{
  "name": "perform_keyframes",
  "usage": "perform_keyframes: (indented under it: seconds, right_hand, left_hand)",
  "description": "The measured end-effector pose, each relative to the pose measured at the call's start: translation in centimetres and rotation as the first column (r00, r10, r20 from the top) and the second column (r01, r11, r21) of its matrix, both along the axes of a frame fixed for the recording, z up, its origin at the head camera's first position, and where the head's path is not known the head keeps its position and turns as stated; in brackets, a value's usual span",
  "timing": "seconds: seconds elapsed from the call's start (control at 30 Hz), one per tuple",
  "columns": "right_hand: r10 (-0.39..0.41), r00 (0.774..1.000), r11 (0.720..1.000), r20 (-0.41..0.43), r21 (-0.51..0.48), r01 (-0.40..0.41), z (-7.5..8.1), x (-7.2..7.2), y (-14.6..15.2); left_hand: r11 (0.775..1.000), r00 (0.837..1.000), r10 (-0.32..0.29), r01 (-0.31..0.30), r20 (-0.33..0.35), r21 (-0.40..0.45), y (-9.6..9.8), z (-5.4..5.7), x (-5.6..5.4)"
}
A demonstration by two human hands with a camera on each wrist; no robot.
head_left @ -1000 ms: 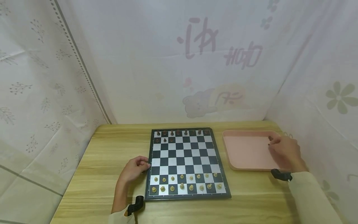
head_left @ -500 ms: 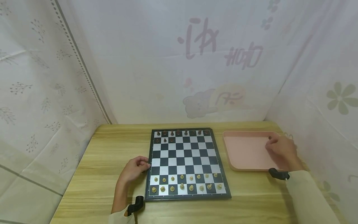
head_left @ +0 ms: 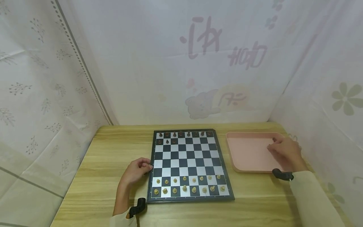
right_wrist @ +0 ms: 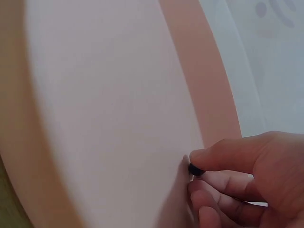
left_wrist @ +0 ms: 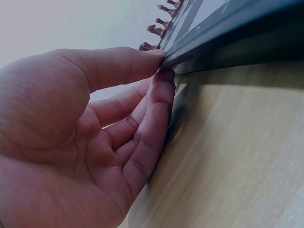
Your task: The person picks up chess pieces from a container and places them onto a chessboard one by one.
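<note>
My left hand (head_left: 136, 171) pinches the left edge of a magnetic-style chessboard (head_left: 190, 200), its thumb on the rim and a fingertip just under it. Over the right part of a pink tray (head_left: 235, 157), my right hand (head_left: 287, 151) pinches a small chess piece between thumb and fingers. Only the piece's black base (right_wrist: 195, 170) shows in the right wrist view; the fingers hide the remainder. Another dark red chess piece (head_left: 274, 139) appears just beyond that hand, near the tray's far right corner.
Dark red pieces (head_left: 174, 134) line the board's far row, with several more in front at the left. Pale yellow pieces (head_left: 184, 188) fill the two near rows. The wooden table (head_left: 113, 148) meets patterned cloth (head_left: 158, 78) at the back and sides.
My right hand has shifted slightly left over the tray, and the small dark spot at its fingertips is now covered. The left hand and board have stayed put.
</note>
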State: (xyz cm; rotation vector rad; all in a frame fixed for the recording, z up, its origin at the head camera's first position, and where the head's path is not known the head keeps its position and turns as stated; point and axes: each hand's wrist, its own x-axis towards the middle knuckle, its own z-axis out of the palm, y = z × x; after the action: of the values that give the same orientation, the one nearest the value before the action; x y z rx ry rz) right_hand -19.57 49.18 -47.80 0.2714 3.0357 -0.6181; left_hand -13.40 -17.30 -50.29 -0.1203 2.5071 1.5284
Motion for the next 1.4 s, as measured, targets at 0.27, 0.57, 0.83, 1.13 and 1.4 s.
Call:
perform_keyframes:
  seconds: [0.27,0.57,0.83,1.13,1.4]
  right_hand:
    - [-0.009,1.000,0.999,0.013,-0.048,0.010,-0.1,-0.4,-0.1]
    - [-0.020,0.999,0.991,-0.027,-0.131,0.016,-0.5,-0.4,-1.1]
    - [0.066,0.991,0.975,-0.116,-0.202,-0.088,-0.7,-1.1,-2.4]
    - [0.161,0.960,0.947,-0.228,-0.239,-0.216,-0.4,-0.6,-4.2]
    - [0.111,0.984,0.920,-0.136,-0.361,-0.154,-0.2,-1.1,-6.1]
  left_hand:
    - [1.000,1.000,-0.006,0.006,-0.005,-0.001,0.0,0.2,0.0]
    - [1.000,1.000,-0.006,0.006,-0.002,0.004,0.0,0.0,0.1]
    - [1.000,1.000,0.000,0.000,-0.002,0.006,-0.1,-0.2,0.0]
    - [1.000,1.000,0.001,-0.001,0.002,-0.003,0.0,-0.1,0.1]
    - [1.000,0.999,-0.026,0.026,-0.024,0.014,-0.3,-0.6,-0.1]
